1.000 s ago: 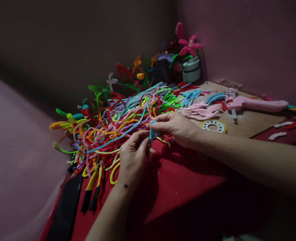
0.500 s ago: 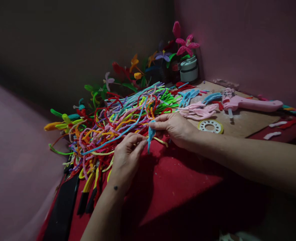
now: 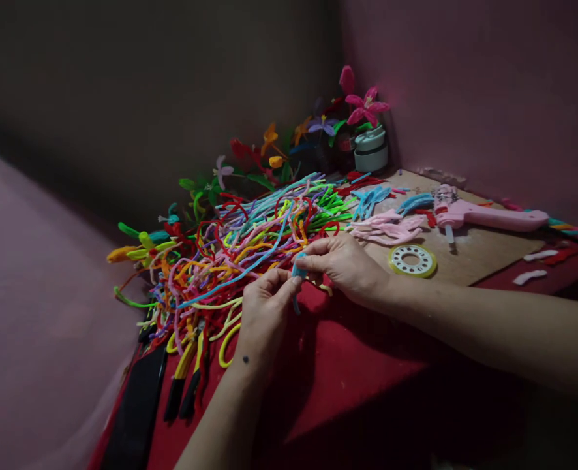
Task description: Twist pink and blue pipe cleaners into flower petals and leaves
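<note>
A small blue pipe-cleaner piece (image 3: 299, 267) is pinched between both hands above the red table, its lower tip hanging below the fingers. My left hand (image 3: 265, 314) grips its lower part with thumb and forefinger. On the upper end, the fingers of my right hand (image 3: 340, 264) are closed. Just behind the hands spreads a tangled heap of many-coloured pipe cleaners (image 3: 250, 243). Part of the blue piece is hidden by the fingertips.
Right of the hands, a brown board (image 3: 475, 256) bears a pink glue gun (image 3: 494, 217), a tape roll (image 3: 413, 260) and pink pieces (image 3: 387, 227). Fuzzy flowers (image 3: 367, 106) stand behind. Yellow-and-black pliers (image 3: 185, 365) and a black flat object (image 3: 135, 411) lie at left.
The view has shifted, so the scene sits lower and mostly further right. My left fingers have moved up the blue piece, closer to my right fingers, and cover more of it.
</note>
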The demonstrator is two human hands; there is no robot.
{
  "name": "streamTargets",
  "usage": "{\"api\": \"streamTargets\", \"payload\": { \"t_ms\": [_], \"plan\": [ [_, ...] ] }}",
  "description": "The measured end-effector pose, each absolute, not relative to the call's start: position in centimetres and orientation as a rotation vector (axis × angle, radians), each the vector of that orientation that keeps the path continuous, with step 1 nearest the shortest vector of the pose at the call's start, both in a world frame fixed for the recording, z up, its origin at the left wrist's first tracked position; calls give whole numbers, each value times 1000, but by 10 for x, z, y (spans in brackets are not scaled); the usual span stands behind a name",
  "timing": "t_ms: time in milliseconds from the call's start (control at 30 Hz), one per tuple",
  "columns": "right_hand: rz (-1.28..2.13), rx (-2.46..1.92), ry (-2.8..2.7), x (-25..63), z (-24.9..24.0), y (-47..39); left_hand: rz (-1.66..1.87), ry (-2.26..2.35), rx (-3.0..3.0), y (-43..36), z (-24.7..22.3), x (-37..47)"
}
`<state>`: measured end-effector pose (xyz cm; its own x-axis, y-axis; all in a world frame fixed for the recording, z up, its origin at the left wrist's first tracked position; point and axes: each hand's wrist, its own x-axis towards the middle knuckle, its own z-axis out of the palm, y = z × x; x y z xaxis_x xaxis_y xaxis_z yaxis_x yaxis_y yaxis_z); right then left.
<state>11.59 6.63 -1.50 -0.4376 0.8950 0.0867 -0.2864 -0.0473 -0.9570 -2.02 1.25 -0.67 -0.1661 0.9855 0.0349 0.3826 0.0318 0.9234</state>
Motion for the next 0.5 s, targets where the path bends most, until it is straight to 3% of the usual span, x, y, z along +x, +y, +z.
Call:
{"api": "streamTargets", "payload": {
  "t_ms": [167,367,500],
  "plan": [
    [1623,-711,-1329,116,-15,74,1096,1699,1481,12,-9,-19],
    [1168,-894,-1585,115,-14,76,1065,1785,1607,9,-3,-16],
    [1224,-871,-1530,112,-15,75,1026,1738,1585,10,-2,-18]
  ]
}}
